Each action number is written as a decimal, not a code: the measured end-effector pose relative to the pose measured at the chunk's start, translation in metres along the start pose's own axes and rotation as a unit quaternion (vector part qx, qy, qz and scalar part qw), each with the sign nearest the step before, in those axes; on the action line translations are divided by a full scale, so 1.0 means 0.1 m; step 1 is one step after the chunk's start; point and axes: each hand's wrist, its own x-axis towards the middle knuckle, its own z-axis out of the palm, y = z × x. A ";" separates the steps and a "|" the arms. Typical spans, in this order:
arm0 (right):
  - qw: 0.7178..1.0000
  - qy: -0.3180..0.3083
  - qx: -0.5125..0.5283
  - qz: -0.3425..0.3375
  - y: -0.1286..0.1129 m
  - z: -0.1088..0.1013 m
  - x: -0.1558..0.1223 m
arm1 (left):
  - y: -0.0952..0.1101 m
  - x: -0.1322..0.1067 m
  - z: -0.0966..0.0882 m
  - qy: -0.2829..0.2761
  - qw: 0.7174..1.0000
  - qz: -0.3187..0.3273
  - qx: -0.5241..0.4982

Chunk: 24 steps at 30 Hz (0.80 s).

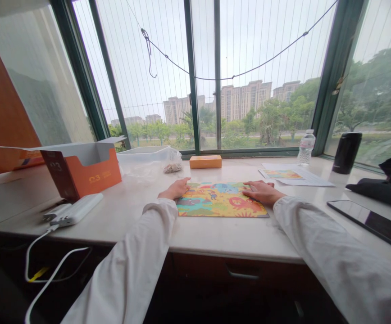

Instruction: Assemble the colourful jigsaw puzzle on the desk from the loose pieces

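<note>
A colourful jigsaw puzzle (221,200) with an animal picture lies flat on the pale stone counter (215,236). My left hand (175,189) rests palm down on its left edge, holding nothing. My right hand (262,192) lies flat on its upper right part, also empty. White sleeves cover both forearms. Beyond my right hand, a small printed picture (281,174) with similar colours sits on white paper (303,177).
An open orange carton (87,168) and a white power bank (75,209) with cables stand to the left. Behind the puzzle are a clear plastic tray (144,157) and a small orange box (205,162). A water bottle (306,147), black flask (347,153), and dark tablet (371,225) sit rightward.
</note>
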 end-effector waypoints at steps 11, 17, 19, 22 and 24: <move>0.999 0.005 0.030 0.021 -0.01 -0.02 -0.01 | 0.07 -0.06 -0.02 0.022 0.999 -0.025 -0.011; 0.998 0.046 0.037 -0.003 0.03 0.01 -0.02 | 0.07 -0.05 -0.02 0.017 0.999 -0.042 0.008; 0.998 0.049 0.036 -0.015 0.03 0.02 -0.01 | 0.08 -0.04 -0.02 -0.004 0.999 -0.044 0.029; 0.998 0.051 0.041 -0.023 0.03 0.03 0.00 | 0.10 -0.04 -0.02 -0.012 0.997 -0.048 0.050; 0.997 0.057 0.040 -0.019 0.02 0.05 0.01 | 0.12 -0.04 -0.03 -0.005 0.996 -0.066 0.063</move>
